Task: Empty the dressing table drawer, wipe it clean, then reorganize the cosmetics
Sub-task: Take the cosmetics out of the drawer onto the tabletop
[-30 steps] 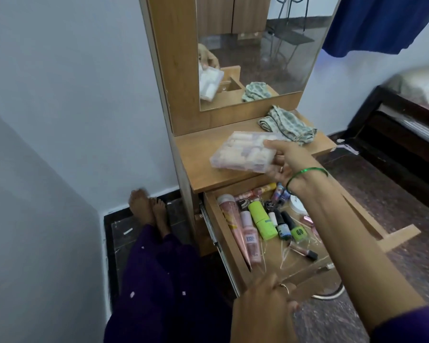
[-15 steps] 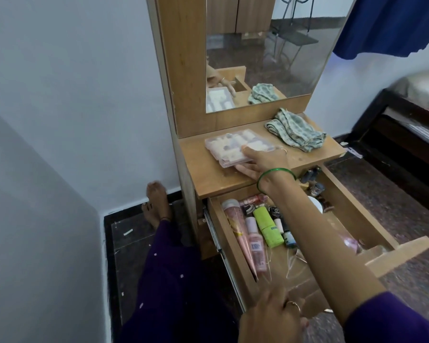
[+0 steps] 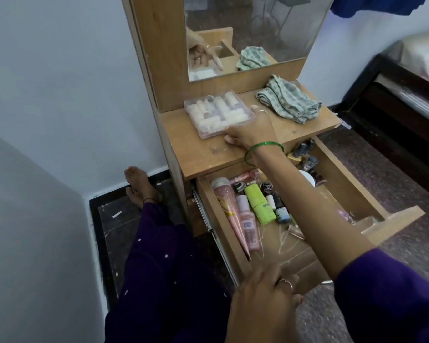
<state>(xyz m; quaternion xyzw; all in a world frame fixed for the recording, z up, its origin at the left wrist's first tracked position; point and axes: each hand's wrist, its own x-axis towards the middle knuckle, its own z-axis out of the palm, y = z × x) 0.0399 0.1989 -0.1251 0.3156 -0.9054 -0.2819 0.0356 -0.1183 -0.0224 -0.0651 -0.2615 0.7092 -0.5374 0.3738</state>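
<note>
The clear plastic box [image 3: 218,115] of pale cosmetic pieces lies flat on the dressing table top [image 3: 203,154]. My right hand [image 3: 250,129] rests against its near right corner with the fingers spread, as the mirror [image 3: 253,28] also shows. Below, the drawer [image 3: 342,179] stands pulled out. It holds a pink cone tube [image 3: 227,209], a pink bottle [image 3: 248,224], a green tube [image 3: 258,201], small dark bottles [image 3: 305,154] and a white jar [image 3: 307,178]. My right forearm hides part of the contents. My left hand [image 3: 263,293] grips the drawer's front edge.
A folded green patterned cloth [image 3: 290,101] lies on the right of the table top. My legs and feet [image 3: 139,184] stretch along the floor left of the table, beside the white wall. A dark bed frame [image 3: 419,78] stands at the right.
My right hand carried the clear box from above the drawer to the table top, set it down flat and slid it back toward the mirror. My left hand stayed on the drawer front.
</note>
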